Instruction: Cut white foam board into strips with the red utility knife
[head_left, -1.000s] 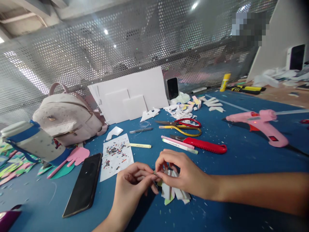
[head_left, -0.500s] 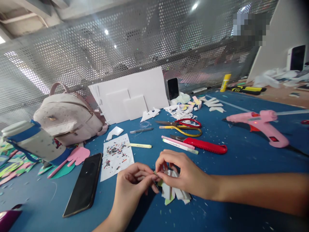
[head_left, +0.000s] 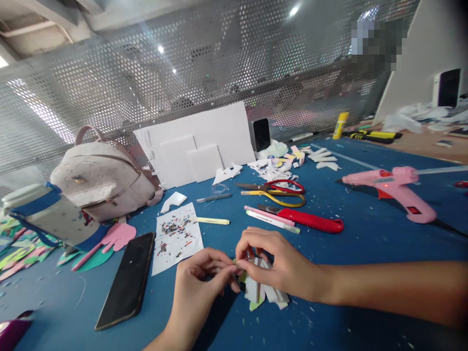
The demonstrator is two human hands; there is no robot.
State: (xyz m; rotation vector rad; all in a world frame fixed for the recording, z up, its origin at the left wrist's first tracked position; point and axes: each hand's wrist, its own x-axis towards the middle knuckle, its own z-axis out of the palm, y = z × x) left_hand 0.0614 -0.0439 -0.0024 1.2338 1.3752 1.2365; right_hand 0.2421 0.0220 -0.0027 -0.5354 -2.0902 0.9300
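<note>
Low over the blue table, my left hand and my right hand meet at their fingertips. Both are closed in a pinch at the edge of a light green foam piece with white strips on it. The white strips fan out below my right hand, and green shows at their ends. My fingers hide the exact spot they pinch. Just beyond my right hand lie a white marker, a pink marker and a red box cutter.
Scissors, a yellow marker and a paper with colourful bits lie ahead. A phone is at left, near a bottle and backpack. A pink glue gun rests at right; white boards stand behind.
Almost nothing differs. The fingertips have shifted very slightly at the pinch, while the foam piece and the things on the table stay where they were.
</note>
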